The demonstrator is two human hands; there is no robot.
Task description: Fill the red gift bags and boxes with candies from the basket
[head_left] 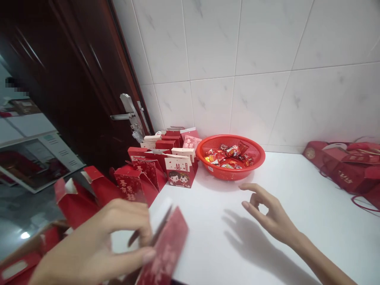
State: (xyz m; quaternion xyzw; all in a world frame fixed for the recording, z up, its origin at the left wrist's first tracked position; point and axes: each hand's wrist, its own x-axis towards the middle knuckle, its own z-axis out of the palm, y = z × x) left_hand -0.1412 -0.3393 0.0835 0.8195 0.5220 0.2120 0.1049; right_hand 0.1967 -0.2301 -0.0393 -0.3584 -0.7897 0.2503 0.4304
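Note:
My left hand [118,233] is at the lower left, its thumb and fingers pinching the edge of a red folded gift box [166,251], which is tilted and blurred by motion. Over the white table [285,190], my right hand [264,209] hovers with its fingers apart and nothing in it; its shadow falls on the tabletop. Beyond my right hand stands a red plastic basket [228,173] with several wrapped candies [233,151] inside. Rows of red and cream gift boxes [179,174] stand upright left of the basket.
Red bags [344,168] lie at the right beside the tiled wall [261,103]. A dark door [80,79] with a metal handle [122,116] is at the left. More red boxes [20,265] sit in a carton at the lower left.

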